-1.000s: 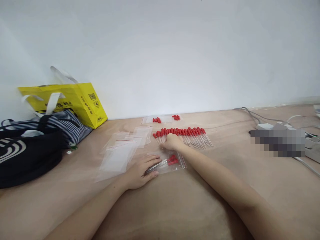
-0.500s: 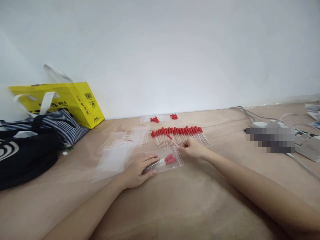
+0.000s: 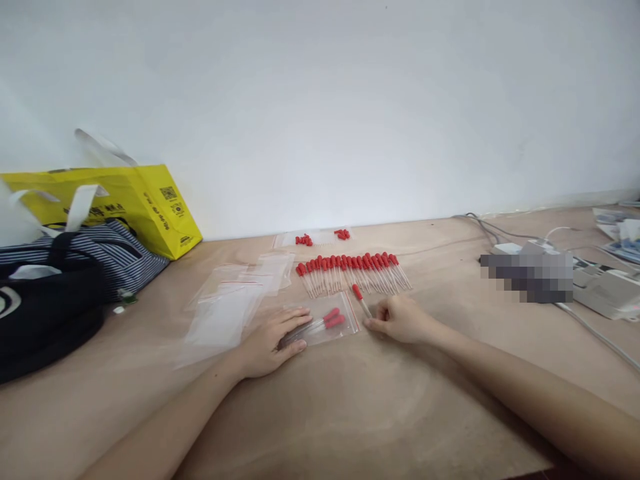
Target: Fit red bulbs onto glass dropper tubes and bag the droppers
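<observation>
A dropper (image 3: 361, 299) with a red bulb and a thin pale tube is pinched near its lower end by my right hand (image 3: 399, 320); its bulb points up and left. My left hand (image 3: 276, 340) lies with fingers and thumb spread on a clear zip bag (image 3: 323, 340). Inside the bag are droppers whose red bulbs (image 3: 334, 319) face the bag's red-lined mouth; their tube ends are hidden beneath my fingers. Behind both hands stretches a row of several more droppers (image 3: 367, 263), bulbs toward the wall.
Flat clear zip bags (image 3: 220, 320) overlap left of my left hand. Near the wall lies a bag (image 3: 320, 238) with small red-bulbed pieces. At the left stand a yellow bag (image 3: 145, 207), a striped bag (image 3: 125, 243) and a black bag (image 3: 55, 320). Cables and a pale device (image 3: 607, 290) occupy the right.
My right hand has drawn the dropper away from the row, toward me, to just beside the bag's mouth. My left hand stays on the bag. The camera view has shifted slightly.
</observation>
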Tool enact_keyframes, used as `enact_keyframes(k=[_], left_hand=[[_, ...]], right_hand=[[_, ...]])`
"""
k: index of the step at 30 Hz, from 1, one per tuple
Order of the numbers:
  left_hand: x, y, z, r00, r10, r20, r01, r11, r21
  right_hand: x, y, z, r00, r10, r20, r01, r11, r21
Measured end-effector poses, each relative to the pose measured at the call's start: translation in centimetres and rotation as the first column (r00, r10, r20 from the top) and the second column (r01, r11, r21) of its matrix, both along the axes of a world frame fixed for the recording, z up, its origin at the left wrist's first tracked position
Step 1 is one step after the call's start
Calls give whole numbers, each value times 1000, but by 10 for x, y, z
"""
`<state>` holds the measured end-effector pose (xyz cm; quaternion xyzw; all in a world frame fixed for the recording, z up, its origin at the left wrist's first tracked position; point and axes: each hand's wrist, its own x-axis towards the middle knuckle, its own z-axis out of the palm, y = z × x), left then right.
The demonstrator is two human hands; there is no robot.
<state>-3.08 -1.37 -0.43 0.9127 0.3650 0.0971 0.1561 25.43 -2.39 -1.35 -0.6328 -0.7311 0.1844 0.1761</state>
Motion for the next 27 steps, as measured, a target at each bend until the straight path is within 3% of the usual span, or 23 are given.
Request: enact_keyframes(k=[7, 11, 14, 16, 20, 23, 27], left_hand=[[-2, 0, -1, 999, -15, 31, 15, 1000, -7], [-3, 0, -2, 1000, -16, 27, 16, 1000, -6], [-3, 0, -1, 1000, -14, 20, 14, 1000, 0], [-2, 0, 0, 1000, -12, 17, 12, 1000, -1], [-1, -1, 1, 1000, -4, 23, 4, 1000, -3], [-1, -2, 1, 999, -2, 33, 2, 1000, -1], [-1, -2, 1, 999, 1, 39, -1, 1000, -15]], right_hand=[[-17, 44, -2, 987, -145, -69, 149, 987, 57], [-22, 50, -4, 985, -125, -116, 133, 989, 64], [-12, 49, -4, 963, -76, -257, 97, 993, 71], [-3, 47, -4, 910, -45, -412, 97, 990, 105], [8, 41, -7, 707, -12, -707, 180, 970, 163], [7, 37, -12, 587, -35, -809, 279, 947, 161], [-2, 32, -17, 522, -58, -851, 330, 934, 139]])
